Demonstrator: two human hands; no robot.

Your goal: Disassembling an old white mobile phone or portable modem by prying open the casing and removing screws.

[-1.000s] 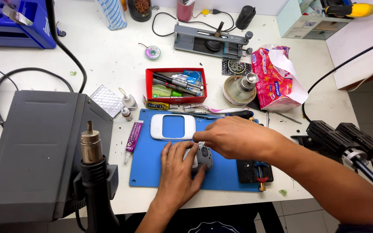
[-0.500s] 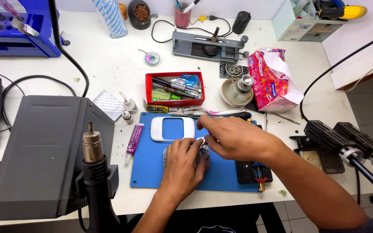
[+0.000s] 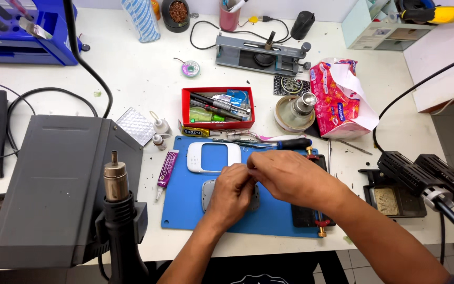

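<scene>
On a cluttered white bench [image 3: 132,79], we pinch a grey device [image 3: 208,193] with both hands [image 3: 232,192] [image 3: 290,176] over the blue mat [image 3: 185,205].

Both hands [image 3: 269,181] meet over a small casing [image 3: 208,193] on a mat [image 3: 182,210], a frame [image 3: 214,156] just behind, a tray [image 3: 217,108] farther back, a glue tube [image 3: 166,167] left.
</scene>
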